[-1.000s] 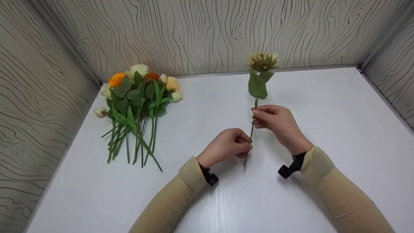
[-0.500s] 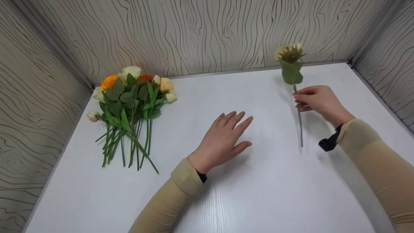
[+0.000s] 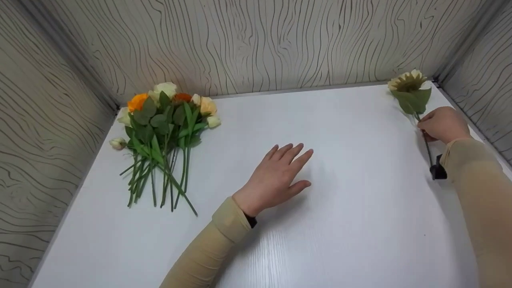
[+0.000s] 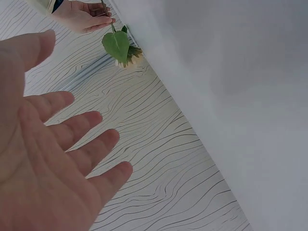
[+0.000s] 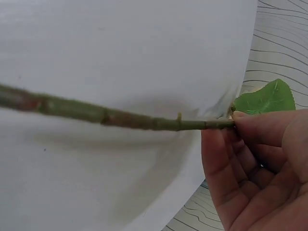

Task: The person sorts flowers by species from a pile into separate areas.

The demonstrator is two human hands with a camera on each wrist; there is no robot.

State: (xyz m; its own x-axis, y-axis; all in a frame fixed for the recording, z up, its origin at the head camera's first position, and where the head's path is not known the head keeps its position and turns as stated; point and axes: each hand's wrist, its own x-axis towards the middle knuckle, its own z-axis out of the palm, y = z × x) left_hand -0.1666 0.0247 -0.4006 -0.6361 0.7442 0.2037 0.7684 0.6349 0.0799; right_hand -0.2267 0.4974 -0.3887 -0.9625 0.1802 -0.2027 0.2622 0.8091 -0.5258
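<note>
My left hand (image 3: 276,179) spread, my right hand (image 3: 446,125) pinches the stem (image 5: 130,120), probably stiff and the safest hold on this light-looking flower (image 3: 409,85).

In the head view the front of the held flower (image 3: 409,85) faces away, out of sight. The right grip (image 3: 445,125) covers part of its stem (image 3: 427,148), whose near end is hard to tell against the black wrist camera (image 3: 440,172). Overlapping leaves in the left bunch (image 3: 160,120) hide where stems join blooms. Both sleeves (image 3: 200,256) and the table (image 3: 348,224) run off the near edge; a dark speck (image 3: 425,235) is too small to identify. The left wrist view cuts off the left grip (image 4: 48,159); the right wrist view crops the blurred stem.
</note>
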